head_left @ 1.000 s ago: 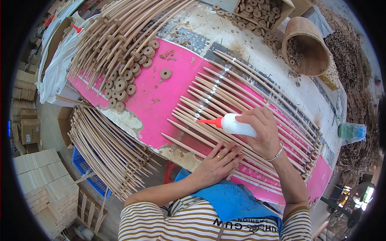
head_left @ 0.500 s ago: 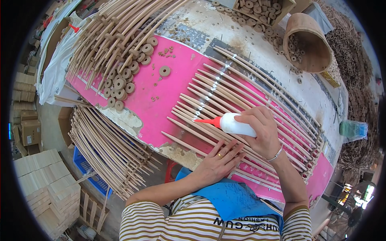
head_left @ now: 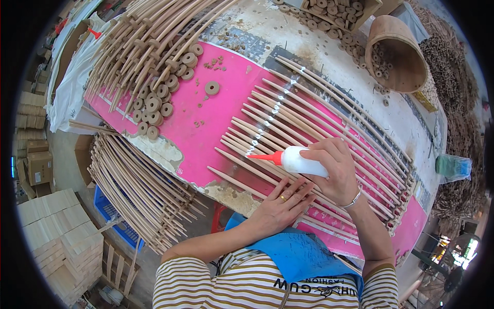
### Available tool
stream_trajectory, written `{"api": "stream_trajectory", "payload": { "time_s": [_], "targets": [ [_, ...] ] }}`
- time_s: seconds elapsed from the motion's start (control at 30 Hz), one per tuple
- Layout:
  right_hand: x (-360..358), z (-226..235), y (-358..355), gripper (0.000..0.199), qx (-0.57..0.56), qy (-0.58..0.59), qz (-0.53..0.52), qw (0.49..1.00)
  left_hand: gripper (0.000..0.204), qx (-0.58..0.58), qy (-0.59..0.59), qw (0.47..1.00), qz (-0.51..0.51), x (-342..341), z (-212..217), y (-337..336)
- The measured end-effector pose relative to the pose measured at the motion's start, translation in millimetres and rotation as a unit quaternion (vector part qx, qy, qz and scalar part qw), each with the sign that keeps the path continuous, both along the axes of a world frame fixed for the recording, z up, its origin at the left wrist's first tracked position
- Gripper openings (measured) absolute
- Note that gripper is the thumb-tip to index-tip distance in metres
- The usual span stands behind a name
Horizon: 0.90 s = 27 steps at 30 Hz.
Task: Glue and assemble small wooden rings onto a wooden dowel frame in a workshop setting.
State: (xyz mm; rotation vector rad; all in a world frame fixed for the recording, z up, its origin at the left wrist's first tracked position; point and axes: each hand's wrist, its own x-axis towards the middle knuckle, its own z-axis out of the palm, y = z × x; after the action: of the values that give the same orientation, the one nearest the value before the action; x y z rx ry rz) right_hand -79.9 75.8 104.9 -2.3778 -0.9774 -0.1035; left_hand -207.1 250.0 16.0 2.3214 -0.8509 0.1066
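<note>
My right hand (head_left: 334, 170) grips a white squeeze bottle (head_left: 302, 161), tilted low over a row of slender wooden sticks (head_left: 309, 133). The bottle's red nozzle (head_left: 262, 157) points left, its tip at one of the nearer sticks. White glue dabs (head_left: 276, 109) run in a line across the sticks, from the far ones down to the nozzle. Flat on the nearest sticks lies my left hand (head_left: 284, 206), fingers stretched out, a ring on one finger. Beneath the sticks is a pink sheet (head_left: 198, 149).
Wooden rings (head_left: 153, 104) lie heaped at the left, beside many sticks threaded with rings (head_left: 139, 51). A wooden bucket (head_left: 396, 54) rests on its side at the far right, rings inside. More sticks (head_left: 139, 185) sit over a blue crate (head_left: 110, 213) below the table's left edge.
The nozzle tip has shifted slightly toward the near sticks, and the line of white dabs reaches a little closer to me. My left hand stays on the sticks.
</note>
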Motion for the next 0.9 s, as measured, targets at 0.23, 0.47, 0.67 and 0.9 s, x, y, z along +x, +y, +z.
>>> {"api": "stream_trajectory", "payload": {
  "time_s": [0.23, 0.47, 0.67, 0.9],
  "targets": [
    [-6, 4, -2, 0.051, 0.007, 0.026, -0.003, 1.0, 0.061, -0.004, 0.001, 1.0, 0.002, -3, -4, 0],
    [-8, -5, 5, 0.048, 0.009, 0.027, 0.007, 1.0, 0.064, 0.002, 0.014, 1.0, -0.013, -3, -4, 1],
    [-10, -5, 3, 0.049, 0.011, 0.039, 0.007, 0.999, 0.058, 0.006, 0.008, 1.0, 0.002, -5, -4, 1],
    [-14, -2, 2, 0.049, 0.025, 0.05, 0.021, 0.998, 0.061, -0.006, 0.017, 1.0, 0.0, -10, -11, 1]
  ]
}}
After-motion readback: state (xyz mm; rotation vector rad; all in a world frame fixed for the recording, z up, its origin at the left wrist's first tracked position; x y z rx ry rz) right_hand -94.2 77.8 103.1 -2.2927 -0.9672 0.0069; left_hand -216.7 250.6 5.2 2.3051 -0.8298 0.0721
